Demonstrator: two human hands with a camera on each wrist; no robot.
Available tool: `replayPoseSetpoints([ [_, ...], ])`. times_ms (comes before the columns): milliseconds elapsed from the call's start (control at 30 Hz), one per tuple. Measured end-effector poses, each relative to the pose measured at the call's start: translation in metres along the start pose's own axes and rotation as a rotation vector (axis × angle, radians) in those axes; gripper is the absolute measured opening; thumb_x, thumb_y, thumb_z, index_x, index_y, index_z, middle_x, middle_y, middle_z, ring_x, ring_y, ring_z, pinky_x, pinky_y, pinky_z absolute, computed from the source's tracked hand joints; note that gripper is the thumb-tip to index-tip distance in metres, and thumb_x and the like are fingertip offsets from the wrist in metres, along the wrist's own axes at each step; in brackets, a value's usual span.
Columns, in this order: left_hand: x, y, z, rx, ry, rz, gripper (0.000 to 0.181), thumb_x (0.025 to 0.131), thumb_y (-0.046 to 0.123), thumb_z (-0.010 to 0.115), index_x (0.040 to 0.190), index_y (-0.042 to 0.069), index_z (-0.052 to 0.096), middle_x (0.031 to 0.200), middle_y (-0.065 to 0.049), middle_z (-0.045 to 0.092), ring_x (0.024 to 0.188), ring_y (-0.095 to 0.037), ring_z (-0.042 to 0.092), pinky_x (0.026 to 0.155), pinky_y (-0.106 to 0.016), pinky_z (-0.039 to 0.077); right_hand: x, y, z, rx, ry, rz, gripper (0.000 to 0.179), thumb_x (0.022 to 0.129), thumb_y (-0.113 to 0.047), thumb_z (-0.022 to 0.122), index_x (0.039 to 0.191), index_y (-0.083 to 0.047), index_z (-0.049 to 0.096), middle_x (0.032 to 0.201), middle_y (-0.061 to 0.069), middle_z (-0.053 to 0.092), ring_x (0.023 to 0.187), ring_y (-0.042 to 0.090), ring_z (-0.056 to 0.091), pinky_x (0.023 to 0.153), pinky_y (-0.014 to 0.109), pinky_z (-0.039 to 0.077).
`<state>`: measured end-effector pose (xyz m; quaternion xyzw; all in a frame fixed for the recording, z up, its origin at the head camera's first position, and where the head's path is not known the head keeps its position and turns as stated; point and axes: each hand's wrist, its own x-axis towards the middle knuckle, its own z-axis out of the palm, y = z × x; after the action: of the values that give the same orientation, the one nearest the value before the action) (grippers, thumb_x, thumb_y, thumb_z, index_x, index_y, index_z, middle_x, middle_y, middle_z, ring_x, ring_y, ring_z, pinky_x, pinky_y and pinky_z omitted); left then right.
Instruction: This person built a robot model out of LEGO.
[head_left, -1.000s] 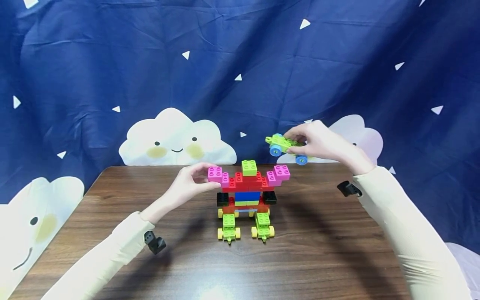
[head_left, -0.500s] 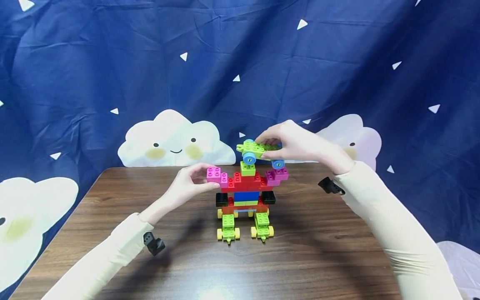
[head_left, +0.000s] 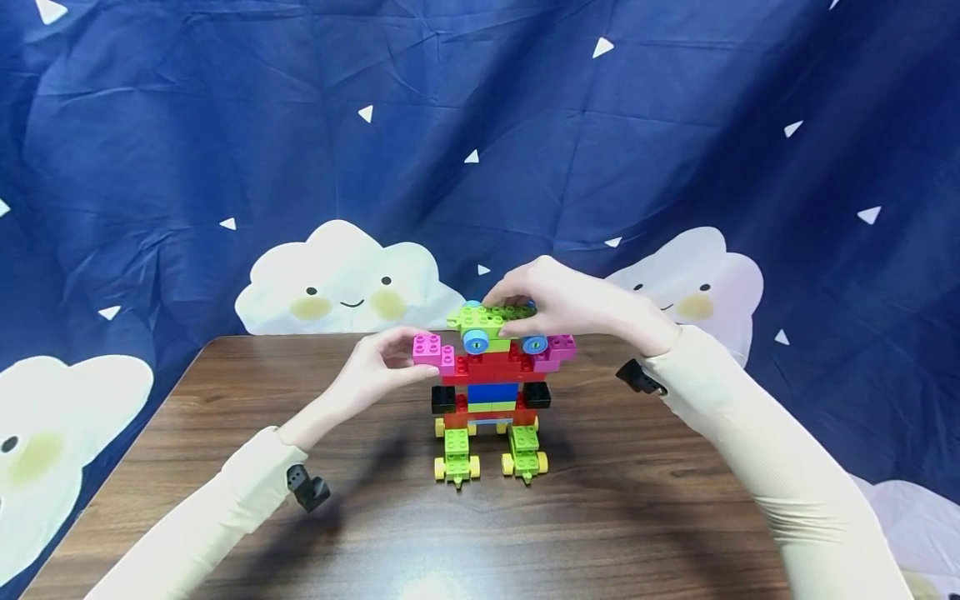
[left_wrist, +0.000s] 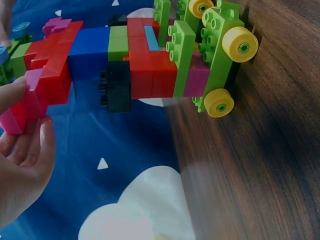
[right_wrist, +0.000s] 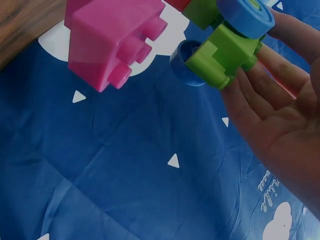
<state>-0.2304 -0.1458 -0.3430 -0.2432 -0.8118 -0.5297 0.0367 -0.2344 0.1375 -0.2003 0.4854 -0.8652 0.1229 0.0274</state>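
Note:
A figure of toy building bricks (head_left: 492, 364) stands upright on the table, with a red and blue body, black side bricks and green feet on yellow wheels (left_wrist: 240, 44). My left hand (head_left: 375, 368) grips the pink brick (head_left: 427, 348) at the end of its left arm, thumb on one side and fingers on the other. Over the top of the figure, my right hand (head_left: 558, 298) pinches a green wheeled base (head_left: 480, 319) with blue wheels (right_wrist: 247, 17). The base overlaps the green top brick (head_left: 498, 344), which is mostly hidden behind it.
The brown wooden table (head_left: 360, 533) reaches back to a dark blue cloth (head_left: 420, 183) printed with white clouds (head_left: 348, 279) and triangles. The figure's other pink arm (right_wrist: 107, 37) sticks out just below the right hand.
My right hand has carried the green wheeled base left and down, from right of the figure onto its top. The left hand keeps its grip on the pink brick.

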Motion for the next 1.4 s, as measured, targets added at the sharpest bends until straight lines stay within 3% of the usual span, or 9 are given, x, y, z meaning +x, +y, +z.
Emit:
replayPoseSetpoints([
  [633,-0.001,0.001,0.001,0.000,-0.009,-0.005,0.047,0.081,0.024,0.083,0.124,0.015,0.065,0.117,-0.006,0.071,0.095,-0.019,0.068,0.086,-0.025,0.057,0.007,-0.002,0.004,0.003,-0.004,-0.024,0.035,0.085,-0.018,0.079,0.117,-0.006,0.072,0.109,0.007,0.076,0.092,0.017,0.068,0.088,0.036,0.058],
  [933,0.000,0.001,0.000,-0.004,-0.011,-0.006,0.048,0.081,0.022,0.083,0.124,0.015,0.064,0.117,-0.007,0.070,0.094,-0.020,0.068,0.084,-0.024,0.057,0.006,-0.004,0.007,0.021,0.034,-0.025,0.035,0.082,-0.017,0.081,0.114,-0.005,0.073,0.106,0.007,0.076,0.088,0.016,0.067,0.086,0.033,0.059],
  [1233,0.001,0.000,0.002,-0.006,-0.007,0.010,0.046,0.081,0.021,0.083,0.123,0.014,0.065,0.116,-0.008,0.071,0.094,-0.019,0.069,0.088,-0.036,0.058,0.003,-0.001,0.012,0.014,0.075,-0.038,0.033,0.081,-0.018,0.082,0.110,-0.004,0.074,0.103,0.008,0.075,0.086,0.016,0.067,0.084,0.034,0.059],
  [1400,0.000,0.002,0.002,-0.004,-0.007,-0.001,0.047,0.081,0.021,0.083,0.123,0.014,0.065,0.117,-0.007,0.070,0.095,-0.020,0.069,0.088,-0.036,0.059,0.003,0.001,0.014,0.007,0.085,-0.064,0.032,0.081,-0.017,0.082,0.109,-0.004,0.074,0.101,0.008,0.075,0.084,0.016,0.067,0.082,0.033,0.059],
])
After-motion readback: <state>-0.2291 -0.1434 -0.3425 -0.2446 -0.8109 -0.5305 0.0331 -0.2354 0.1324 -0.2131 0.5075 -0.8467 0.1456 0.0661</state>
